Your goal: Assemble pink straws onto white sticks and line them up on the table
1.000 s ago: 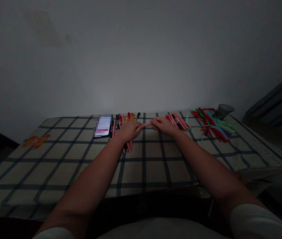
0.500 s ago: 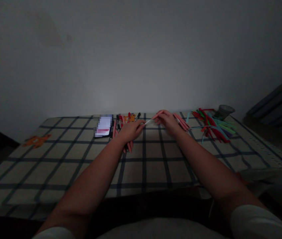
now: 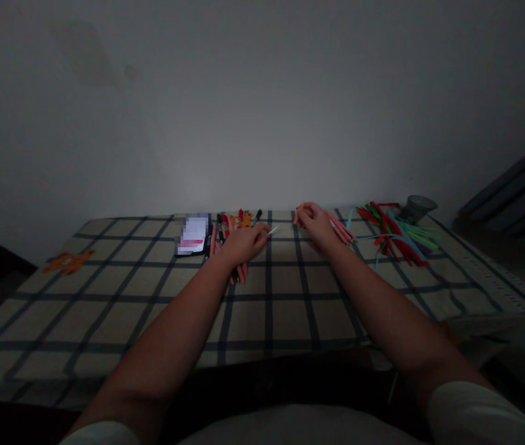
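Note:
My left hand (image 3: 243, 243) rests on the checked tablecloth (image 3: 151, 290), fingers pinched on a thin white pen refill (image 3: 274, 230) that points right. My right hand (image 3: 313, 221) is lifted a little to the right, closed round a pink pen barrel (image 3: 300, 209), apart from the refill's tip. Just right of that hand lies a pile of pink pens (image 3: 340, 229). A few more pink pens (image 3: 239, 272) lie under my left wrist.
A lit phone (image 3: 193, 235) lies left of my left hand, with dark and red pens (image 3: 220, 230) and a small orange figure (image 3: 244, 218) beside it. Red, green and blue strips (image 3: 396, 238) and a cup (image 3: 417, 206) sit far right. An orange cut-out (image 3: 65, 262) lies far left.
Both hands held one pink pen together. My right hand pulled away to the right and up with the pink barrel, leaving the white refill in my left hand.

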`<state>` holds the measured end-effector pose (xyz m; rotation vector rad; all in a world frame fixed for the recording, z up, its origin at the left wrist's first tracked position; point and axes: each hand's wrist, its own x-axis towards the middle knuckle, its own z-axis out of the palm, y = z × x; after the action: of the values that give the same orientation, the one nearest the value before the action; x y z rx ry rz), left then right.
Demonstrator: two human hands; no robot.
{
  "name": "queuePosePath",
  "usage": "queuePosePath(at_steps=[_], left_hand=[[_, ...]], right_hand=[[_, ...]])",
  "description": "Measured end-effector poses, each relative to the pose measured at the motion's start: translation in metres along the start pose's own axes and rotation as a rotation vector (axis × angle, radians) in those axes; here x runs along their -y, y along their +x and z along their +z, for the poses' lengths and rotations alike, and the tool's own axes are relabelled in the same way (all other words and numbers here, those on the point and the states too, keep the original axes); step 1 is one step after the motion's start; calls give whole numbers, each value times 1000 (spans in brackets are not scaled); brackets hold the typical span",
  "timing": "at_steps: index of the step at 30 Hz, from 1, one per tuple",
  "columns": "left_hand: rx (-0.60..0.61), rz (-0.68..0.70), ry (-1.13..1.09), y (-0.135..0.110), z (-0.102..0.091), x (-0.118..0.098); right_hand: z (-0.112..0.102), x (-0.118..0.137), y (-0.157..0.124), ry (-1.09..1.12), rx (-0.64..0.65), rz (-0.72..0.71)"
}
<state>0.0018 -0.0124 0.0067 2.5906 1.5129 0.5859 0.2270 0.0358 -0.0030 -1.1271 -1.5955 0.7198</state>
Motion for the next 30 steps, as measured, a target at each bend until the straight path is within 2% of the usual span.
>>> queuePosePath(at_steps=[3, 6, 10, 16, 20, 23, 28, 30], left_hand=[[7, -7, 2, 0, -1, -1], [10, -8, 7, 1, -1, 0], [12, -4, -1, 1, -1, 1], [4, -23, 36, 1, 0, -1], [-1, -11, 52, 0, 0, -1], [5, -15, 40, 0, 0, 0], [8, -8, 17, -1, 0, 0], [4, -4, 14, -1, 0, -1]], right_hand=[[-5, -4, -4, -519, 119, -99], [-6, -8, -5, -767, 231, -131], [-7, -10, -4, -835, 285, -152], [-8, -8, -5, -911, 148, -135], [-7, -9, -4, -968, 145, -102], [-7, -8, -2, -857, 125, -124], [-1, 3, -3, -261, 209, -82], [3, 7, -6, -153, 249, -95]])
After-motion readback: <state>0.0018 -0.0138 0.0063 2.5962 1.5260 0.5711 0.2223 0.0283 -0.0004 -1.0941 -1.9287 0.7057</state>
